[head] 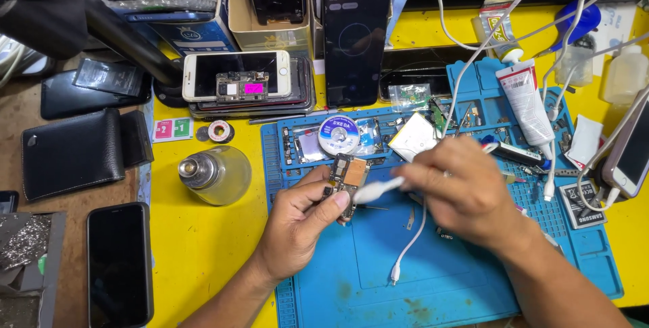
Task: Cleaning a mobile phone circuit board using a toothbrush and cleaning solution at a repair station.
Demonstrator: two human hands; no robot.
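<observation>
Yellow surface (203, 247), blue work mat (419, 267) with a grid-patterned edge, white cable (412, 240), black wallet (71, 152), white phone (196, 74), brown-and-black circuit board (347, 174).

The one camera sits on my head, looking steeply down and forward, close above my fingers (338, 201). It takes in the surface (203, 247) around them, reaching boxes beyond my fingers.

a phone repair workshop: a yellow table (203, 247) carries a blue repair mat (378, 281), stacked phones (236, 78), a bare circuit board (348, 176), a glue tube (527, 102).
</observation>
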